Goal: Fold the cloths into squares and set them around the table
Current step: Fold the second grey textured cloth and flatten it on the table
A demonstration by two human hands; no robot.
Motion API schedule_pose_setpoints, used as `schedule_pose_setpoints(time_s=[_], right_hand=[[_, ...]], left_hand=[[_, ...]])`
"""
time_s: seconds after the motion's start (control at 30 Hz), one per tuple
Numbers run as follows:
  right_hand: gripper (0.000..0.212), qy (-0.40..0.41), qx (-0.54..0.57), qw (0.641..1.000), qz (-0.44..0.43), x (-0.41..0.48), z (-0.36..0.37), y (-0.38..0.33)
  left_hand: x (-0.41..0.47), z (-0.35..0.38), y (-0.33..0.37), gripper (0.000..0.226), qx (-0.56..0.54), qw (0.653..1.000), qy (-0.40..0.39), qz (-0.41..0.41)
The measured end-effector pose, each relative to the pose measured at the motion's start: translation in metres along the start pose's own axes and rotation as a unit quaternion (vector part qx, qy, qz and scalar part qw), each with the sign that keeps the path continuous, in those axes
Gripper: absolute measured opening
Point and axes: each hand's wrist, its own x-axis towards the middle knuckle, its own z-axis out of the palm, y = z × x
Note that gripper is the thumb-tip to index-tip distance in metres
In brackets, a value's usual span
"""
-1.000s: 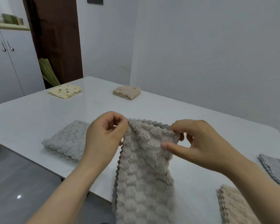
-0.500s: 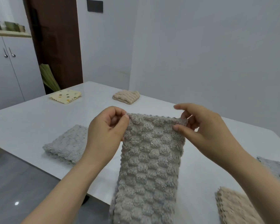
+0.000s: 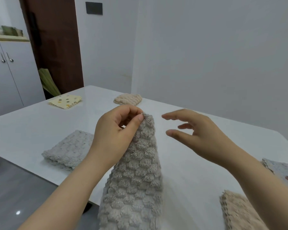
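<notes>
Held cloth (image 3: 136,176): grey, fluffy, hanging over the desk (image 3: 181,163) near edge.
Left hand (image 3: 116,135): pinches its top corner.
Right hand (image 3: 199,135): fingers spread, empty, just beside.
Folded cloths: grey square (image 3: 68,150) left, beige square (image 3: 128,98) far.

- The hanging grey cloth (image 3: 136,180) ran off the bottom edge, so its lower end went unseen.
- The beige cloth (image 3: 236,213) was cut by the bottom edge.
- The speckled cloth (image 3: 279,170) was cut by the right edge, partly behind the right forearm (image 3: 263,188).
- Things on the cabinet top (image 3: 5,30) were too blurred to name.
</notes>
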Motion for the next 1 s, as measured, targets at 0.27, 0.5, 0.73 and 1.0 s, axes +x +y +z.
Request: schedule_pose_setpoints(time_s=[0.27,0.5,0.73,1.0], right_hand=[[0.040,-0.046,0.169,0.985,-0.009,0.006,-0.005,-0.008],[0.027,-0.021,0.190,0.981,-0.016,0.006,-0.007,-0.007],[0.026,-0.045,0.211,0.977,-0.006,0.004,-0.011,-0.011],[0.016,-0.001,0.243,0.970,0.012,-0.001,-0.013,-0.009]], left_hand=[[0.003,0.000,0.019,0.011,-0.028,0.998,-0.034,0.037],[0.003,0.004,0.024,0.008,-0.029,0.998,-0.040,0.049],[0.002,0.004,0.030,0.008,-0.025,0.997,-0.044,0.053],[-0.008,0.001,0.018,0.034,-0.010,0.993,-0.085,-0.081]])
